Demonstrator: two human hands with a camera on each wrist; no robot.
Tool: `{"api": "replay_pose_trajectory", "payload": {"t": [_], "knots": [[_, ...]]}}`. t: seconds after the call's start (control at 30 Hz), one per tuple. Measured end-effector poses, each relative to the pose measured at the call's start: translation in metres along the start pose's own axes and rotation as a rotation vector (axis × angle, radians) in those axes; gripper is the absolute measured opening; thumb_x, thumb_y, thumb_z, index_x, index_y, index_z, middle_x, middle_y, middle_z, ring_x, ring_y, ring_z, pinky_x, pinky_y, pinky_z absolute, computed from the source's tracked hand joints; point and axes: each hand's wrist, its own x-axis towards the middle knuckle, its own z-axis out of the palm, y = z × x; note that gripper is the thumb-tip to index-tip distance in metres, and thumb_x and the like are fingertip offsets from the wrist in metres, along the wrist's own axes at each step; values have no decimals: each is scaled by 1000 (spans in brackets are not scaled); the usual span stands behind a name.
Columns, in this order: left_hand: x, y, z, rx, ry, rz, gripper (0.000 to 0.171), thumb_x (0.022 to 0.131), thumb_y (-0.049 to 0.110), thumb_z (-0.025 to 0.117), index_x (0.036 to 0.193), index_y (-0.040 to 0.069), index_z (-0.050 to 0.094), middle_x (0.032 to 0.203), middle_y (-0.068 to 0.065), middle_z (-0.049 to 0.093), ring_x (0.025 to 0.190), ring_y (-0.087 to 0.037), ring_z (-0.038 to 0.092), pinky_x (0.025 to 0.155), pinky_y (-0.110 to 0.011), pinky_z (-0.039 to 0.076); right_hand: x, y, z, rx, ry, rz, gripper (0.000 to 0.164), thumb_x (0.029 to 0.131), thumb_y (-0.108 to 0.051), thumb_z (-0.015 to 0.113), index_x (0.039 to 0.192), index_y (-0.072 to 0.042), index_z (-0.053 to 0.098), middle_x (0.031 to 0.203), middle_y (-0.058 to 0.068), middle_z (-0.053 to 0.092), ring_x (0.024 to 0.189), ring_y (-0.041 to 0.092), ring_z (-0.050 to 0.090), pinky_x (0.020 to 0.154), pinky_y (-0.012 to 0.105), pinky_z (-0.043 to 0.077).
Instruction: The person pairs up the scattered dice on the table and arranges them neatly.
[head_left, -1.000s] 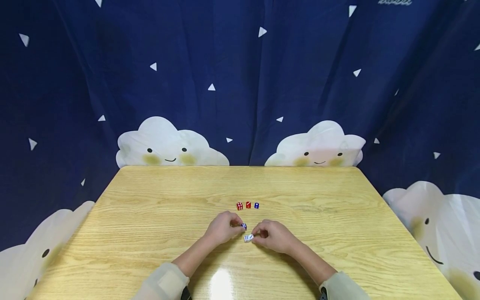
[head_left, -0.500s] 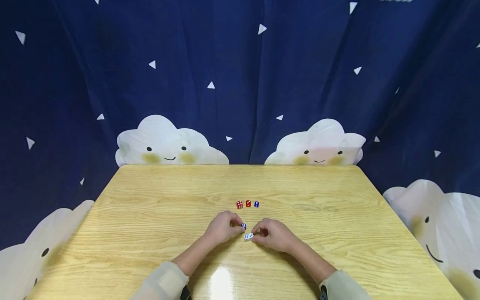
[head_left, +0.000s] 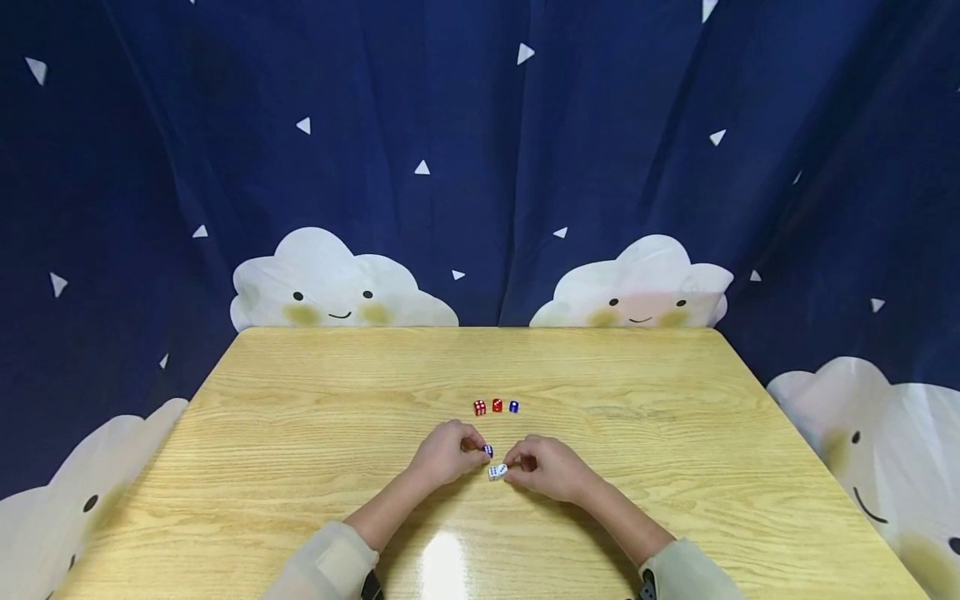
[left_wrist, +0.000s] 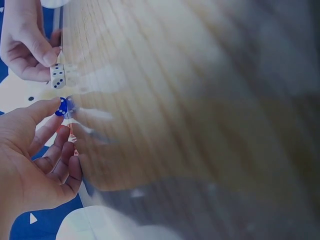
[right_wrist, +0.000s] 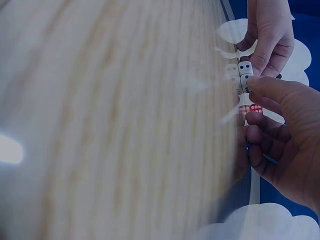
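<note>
My left hand (head_left: 444, 455) pinches a blue die (head_left: 487, 451) between thumb and fingertip. In the left wrist view that blue die (left_wrist: 61, 107) sits at the thumb's tip, low over the tabletop, the other fingers loosely bent. Nearer the front, my right hand (head_left: 551, 469) pinches a white die (head_left: 502, 469) by its right side. A second white die (head_left: 492, 473) stands against its left. Both white dice show in the right wrist view, the nearer white die (right_wrist: 245, 83) at my right thumb and the farther white die (right_wrist: 245, 68) beyond it.
Behind the hands, a large red die (head_left: 479, 407), a smaller red die (head_left: 497, 406) and another blue die (head_left: 513, 407) stand in a spaced row. They rest on a wooden table (head_left: 300, 392). A dark blue curtain (head_left: 480, 125) with clouds hangs beyond its back edge.
The whole head view has shifted slightly, so the table and far dice sit a little higher. Both hands keep their hold on the blue and white dice, with no clear movement.
</note>
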Motion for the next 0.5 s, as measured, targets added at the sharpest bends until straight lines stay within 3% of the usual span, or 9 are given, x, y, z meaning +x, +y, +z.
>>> {"api": "replay_pose_trajectory", "payload": {"t": [0.5], "knots": [[-1,0,-1,6,2,1,16,77,22,75,86,10,70,82,0,60,78,-13,54,67,-23,43,0,0,0,12,-1,0,13,80,-25,73,90,-16,70,70,-11,52,62,-1,43,55,18,39]]}}
